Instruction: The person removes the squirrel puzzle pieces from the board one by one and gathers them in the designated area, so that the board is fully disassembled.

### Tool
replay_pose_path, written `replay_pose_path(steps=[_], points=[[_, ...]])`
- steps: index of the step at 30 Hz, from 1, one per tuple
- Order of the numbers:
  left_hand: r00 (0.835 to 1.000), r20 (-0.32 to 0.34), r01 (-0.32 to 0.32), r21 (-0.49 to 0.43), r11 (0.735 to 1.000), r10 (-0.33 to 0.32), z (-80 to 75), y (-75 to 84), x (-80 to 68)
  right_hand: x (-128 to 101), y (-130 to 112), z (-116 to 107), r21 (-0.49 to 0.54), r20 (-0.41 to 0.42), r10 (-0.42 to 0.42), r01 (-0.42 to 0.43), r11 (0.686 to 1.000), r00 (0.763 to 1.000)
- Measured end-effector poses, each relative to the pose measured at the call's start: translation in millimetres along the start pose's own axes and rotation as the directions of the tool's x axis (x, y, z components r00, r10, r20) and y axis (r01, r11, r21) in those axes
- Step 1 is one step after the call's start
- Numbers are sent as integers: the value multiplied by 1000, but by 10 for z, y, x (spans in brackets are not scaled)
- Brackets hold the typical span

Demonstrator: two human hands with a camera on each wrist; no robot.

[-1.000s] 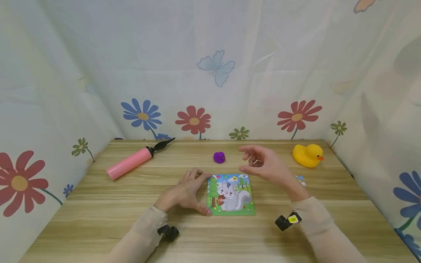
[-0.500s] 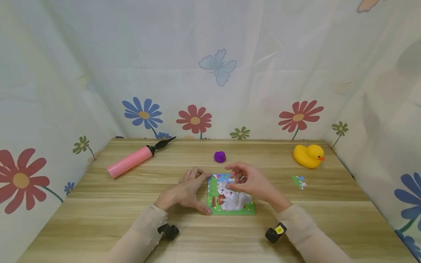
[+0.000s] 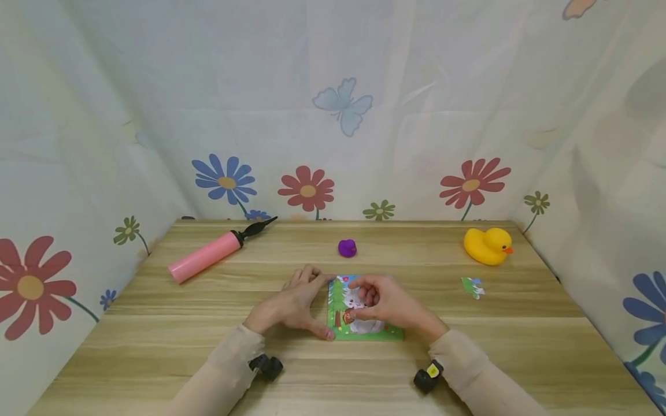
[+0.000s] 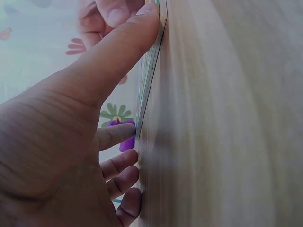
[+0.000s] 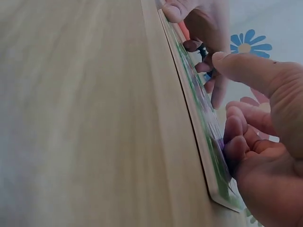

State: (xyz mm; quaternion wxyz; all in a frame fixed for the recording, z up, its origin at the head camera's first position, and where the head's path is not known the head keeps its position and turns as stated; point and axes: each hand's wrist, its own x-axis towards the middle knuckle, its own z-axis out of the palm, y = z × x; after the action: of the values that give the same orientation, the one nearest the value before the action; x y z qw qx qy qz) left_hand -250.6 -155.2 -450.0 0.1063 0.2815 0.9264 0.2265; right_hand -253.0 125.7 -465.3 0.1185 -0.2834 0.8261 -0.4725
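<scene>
A square jigsaw puzzle (image 3: pixel 340 294) with a grey squirrel picture lies flat on the wooden table. My left hand (image 3: pixel 296 303) spans its left edge, thumb at the near corner and index finger at the far one. Seen from the left wrist, the thumb (image 4: pixel 128 40) presses along the puzzle's rim. Over the right half of the picture sits my right hand (image 3: pixel 390 303), hiding part of the squirrel. In the right wrist view its fingers (image 5: pixel 236 137) bend loosely right at the puzzle's surface, thumb held apart, with nothing visible between them.
Loose puzzle pieces (image 3: pixel 473 288) lie to the right of the puzzle. A yellow rubber duck (image 3: pixel 484 247) stands at the back right, and a small purple duck (image 3: pixel 347 248) behind the puzzle. At the back left lies a pink hand pump (image 3: pixel 205 258). Flowered curtains surround the table.
My right hand has come left and nearer, from beside the puzzle's far right corner to over its picture. The loose pieces it partly covered are now in full view. My left hand stays put.
</scene>
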Motion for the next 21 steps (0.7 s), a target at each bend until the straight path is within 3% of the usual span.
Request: replay_pose_path(steps=[13,21], points=[[1000,-5,-4,-8,1000,4,-8,13,-11,4,3,79,-215,-22,-30,25,976,999],[1000,10,7,-5,1000,-7,-16,12,2,-2,-2,79,-195,-29,-16,10,981,999]])
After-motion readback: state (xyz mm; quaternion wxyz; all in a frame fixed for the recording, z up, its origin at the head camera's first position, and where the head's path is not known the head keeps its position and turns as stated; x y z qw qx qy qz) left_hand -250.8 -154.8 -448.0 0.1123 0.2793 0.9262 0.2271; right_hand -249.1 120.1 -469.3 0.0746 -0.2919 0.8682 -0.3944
